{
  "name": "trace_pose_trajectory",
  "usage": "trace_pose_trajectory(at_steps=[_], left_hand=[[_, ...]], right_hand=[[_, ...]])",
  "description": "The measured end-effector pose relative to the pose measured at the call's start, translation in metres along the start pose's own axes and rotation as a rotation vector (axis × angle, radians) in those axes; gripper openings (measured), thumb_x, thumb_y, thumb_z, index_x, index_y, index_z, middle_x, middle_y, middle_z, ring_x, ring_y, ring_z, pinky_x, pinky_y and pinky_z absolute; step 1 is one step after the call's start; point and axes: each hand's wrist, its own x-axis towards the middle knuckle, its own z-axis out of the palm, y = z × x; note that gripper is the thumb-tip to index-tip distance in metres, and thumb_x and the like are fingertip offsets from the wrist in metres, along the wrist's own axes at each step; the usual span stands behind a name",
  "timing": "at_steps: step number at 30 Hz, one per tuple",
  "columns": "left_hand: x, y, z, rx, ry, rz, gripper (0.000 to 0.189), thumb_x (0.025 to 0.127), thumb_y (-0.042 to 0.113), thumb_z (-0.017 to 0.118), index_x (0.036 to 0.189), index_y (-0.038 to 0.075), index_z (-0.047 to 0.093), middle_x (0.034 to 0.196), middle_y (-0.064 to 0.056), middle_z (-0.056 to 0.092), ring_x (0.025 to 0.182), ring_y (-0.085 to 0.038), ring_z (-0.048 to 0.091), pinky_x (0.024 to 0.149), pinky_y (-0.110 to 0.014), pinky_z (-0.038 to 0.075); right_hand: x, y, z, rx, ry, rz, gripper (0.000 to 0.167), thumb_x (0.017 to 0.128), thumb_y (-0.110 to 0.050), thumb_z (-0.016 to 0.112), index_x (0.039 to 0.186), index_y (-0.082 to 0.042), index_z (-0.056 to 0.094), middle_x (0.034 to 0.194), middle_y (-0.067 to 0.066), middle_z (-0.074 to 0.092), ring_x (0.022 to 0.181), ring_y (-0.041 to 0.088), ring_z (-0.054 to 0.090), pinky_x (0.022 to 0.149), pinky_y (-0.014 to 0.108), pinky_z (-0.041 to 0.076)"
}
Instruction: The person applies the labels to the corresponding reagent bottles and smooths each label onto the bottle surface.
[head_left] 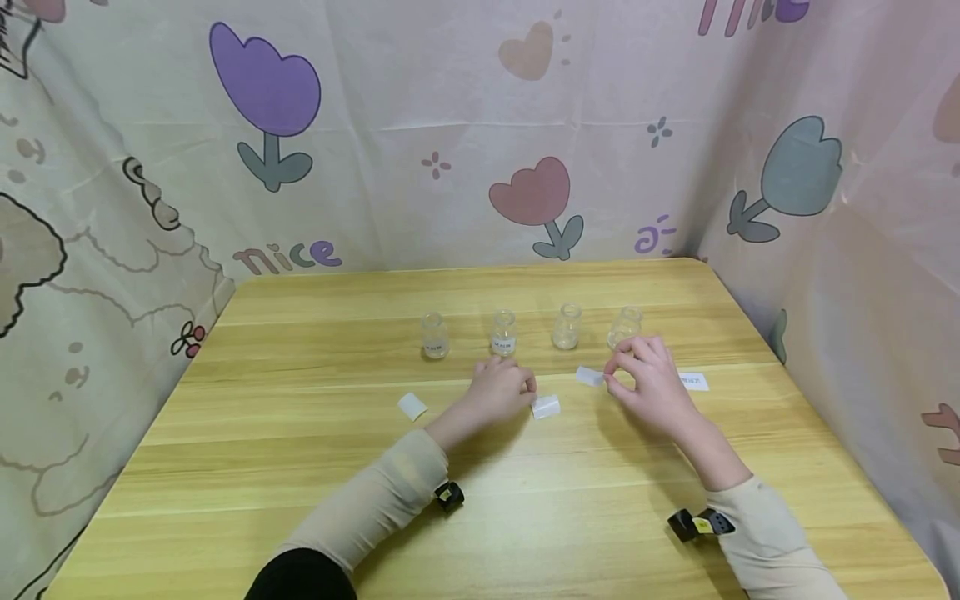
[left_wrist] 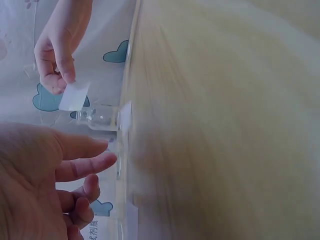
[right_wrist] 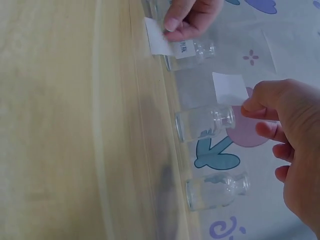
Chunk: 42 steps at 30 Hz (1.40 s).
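Observation:
My right hand (head_left: 648, 387) pinches a small white paper label (right_wrist: 230, 89) by one edge between thumb and forefinger, above the table. In the right wrist view, the label overlaps the neck of a bare clear glass bottle (right_wrist: 200, 124). My left hand (head_left: 501, 389) is low over the table, fingers loosely bent, with nothing showing between thumb and forefinger in the left wrist view. Close beside its fingertips is another white label (head_left: 546, 407). Behind the left hand stands a bottle with a printed label (head_left: 504, 343) on its front.
The small glass bottles form a row: a labelled one (head_left: 434, 337) at far left, a bare one (head_left: 627, 325) at far right. A blank label (head_left: 412, 406) lies left; a printed label (head_left: 693, 382) lies right. A patterned cloth (head_left: 390, 208) hangs behind the wooden table (head_left: 525, 533).

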Motion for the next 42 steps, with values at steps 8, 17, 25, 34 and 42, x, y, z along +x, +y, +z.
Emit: trace_pose_trajectory(at_steps=[8,17,25,34,42], left_hand=[[-0.005,0.014,-0.006,-0.020,0.077,0.052,0.024,0.095,0.034,0.059,0.117,0.028,0.069,0.108,0.003,0.066,0.103,-0.017,0.053,0.090,-0.041,0.036],[-0.012,0.042,-0.010,-0.040,0.128,0.114,0.036,0.097,0.033,0.056,0.133,0.032,0.059,0.110,0.003,0.063,0.095,-0.014,0.048,0.081,-0.032,0.032],[-0.007,0.053,-0.002,-0.022,0.118,0.121,0.037,0.098,0.035,0.054,0.134,0.034,0.058,0.103,0.003,0.061,0.093,-0.013,0.049,0.083,-0.033,0.034],[-0.004,0.058,0.001,-0.034,0.131,0.096,0.041,0.097,0.034,0.056,0.138,0.034,0.054,0.111,0.001,0.062,0.097,-0.014,0.050,0.083,-0.031,0.036],[0.004,0.052,0.002,-0.217,0.136,0.072,0.037,0.096,0.029,0.058,0.132,0.031,0.060,0.090,0.003,0.054,0.083,-0.011,0.045,0.076,-0.027,0.033]], right_hand=[[0.000,-0.004,0.002,-0.016,-0.015,0.051,0.011,0.075,-0.007,0.075,0.077,-0.013,0.066,0.101,0.007,0.059,0.094,0.027,0.043,0.088,0.047,0.031],[0.002,-0.008,0.002,-0.023,-0.003,0.071,0.007,0.076,-0.007,0.073,0.080,-0.011,0.069,0.102,0.009,0.061,0.096,0.028,0.043,0.085,0.045,0.031],[0.005,-0.012,0.005,0.017,0.008,0.083,0.007,0.076,-0.006,0.074,0.080,-0.010,0.070,0.102,0.011,0.062,0.096,0.028,0.043,0.084,0.044,0.031],[0.005,-0.012,0.009,0.098,0.044,0.054,0.010,0.074,-0.001,0.076,0.080,-0.007,0.071,0.098,0.012,0.062,0.095,0.027,0.043,0.085,0.042,0.031],[0.006,-0.011,0.007,0.148,0.008,0.057,0.013,0.076,-0.001,0.076,0.087,-0.007,0.073,0.103,0.012,0.061,0.099,0.027,0.042,0.086,0.041,0.031]])
